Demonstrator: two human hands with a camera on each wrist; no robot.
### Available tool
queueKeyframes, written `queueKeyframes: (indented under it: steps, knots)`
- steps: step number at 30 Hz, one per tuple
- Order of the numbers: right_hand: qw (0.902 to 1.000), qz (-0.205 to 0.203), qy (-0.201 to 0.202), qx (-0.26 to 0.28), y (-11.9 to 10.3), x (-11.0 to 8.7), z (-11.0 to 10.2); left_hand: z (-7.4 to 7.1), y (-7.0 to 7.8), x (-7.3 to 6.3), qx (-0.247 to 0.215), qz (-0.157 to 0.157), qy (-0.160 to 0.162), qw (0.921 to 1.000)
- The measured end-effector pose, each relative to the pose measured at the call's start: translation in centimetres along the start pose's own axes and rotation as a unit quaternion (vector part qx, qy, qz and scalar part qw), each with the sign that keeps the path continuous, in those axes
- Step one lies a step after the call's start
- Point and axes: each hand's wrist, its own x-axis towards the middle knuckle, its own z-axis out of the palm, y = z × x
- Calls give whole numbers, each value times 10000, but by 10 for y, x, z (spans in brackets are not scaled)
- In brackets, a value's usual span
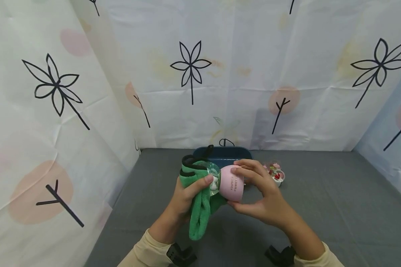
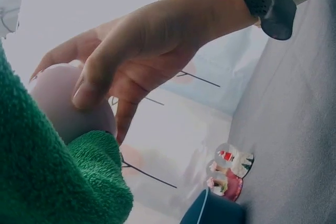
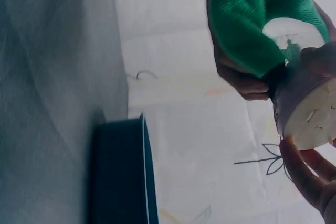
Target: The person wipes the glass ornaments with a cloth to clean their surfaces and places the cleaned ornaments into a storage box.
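A snow globe with a pink base [image 1: 231,185] is held tilted on its side between both hands, above the table. My left hand [image 1: 183,197] holds a green towel [image 1: 199,217] with black edging, bunched against the clear dome, the thumb on the globe's side. My right hand [image 1: 267,196] grips the pink base from the right, thumb below and fingers above. The right wrist view shows the pale underside [image 3: 310,121] of the base. In the left wrist view the towel [image 2: 42,166] covers part of the globe, and the left fingers are hidden.
A dark blue bin [image 1: 235,152] stands behind the hands near the table's back edge. To its right are small snow globes, one with a white base and red figure [image 1: 278,177], another with pink decoration [image 2: 226,184]. Patterned cloth encloses the grey table [image 1: 320,207].
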Motion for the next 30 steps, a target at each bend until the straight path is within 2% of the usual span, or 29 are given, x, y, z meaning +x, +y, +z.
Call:
queueKeyframes:
  steps: [2,6,9,11,13,16,18,21,25,26,28,30]
  knots:
    - [9999,135,-65,65,0,0,-1,2,1,0,-14,53,13,10000]
    - [9924,1042,-187,635,0,1,-5,6,1,-2,-18,224,116,9997]
    - [9751,1835,-369,1185,0,3,-9,7,0,-2,19,371,164,9992]
    - [9622,2198,-537,1517,-1,4,-10,7,-1,-3,15,436,131,9990]
    - [9519,2394,-652,1799,-1,5,-11,7,-2,-3,7,460,113,9989]
    - [9462,2474,-672,1972,-2,6,-9,6,-2,-3,42,439,109,9990]
    - [9487,2410,-616,1951,-2,6,-7,5,-2,-3,58,402,138,9991]
    - [9627,2036,-504,1709,0,4,-5,2,-1,-2,108,375,139,9991]
    - [9910,1084,-269,733,4,1,-2,0,-1,-1,217,370,26,9991]
    - [9955,824,-204,417,5,0,-2,0,-1,-1,246,359,-6,9991]
    - [9994,290,-114,-119,6,-1,-2,0,-2,-2,293,325,-28,9990]
    - [9989,-56,-104,-458,6,0,-2,1,-2,-2,367,283,3,9989]
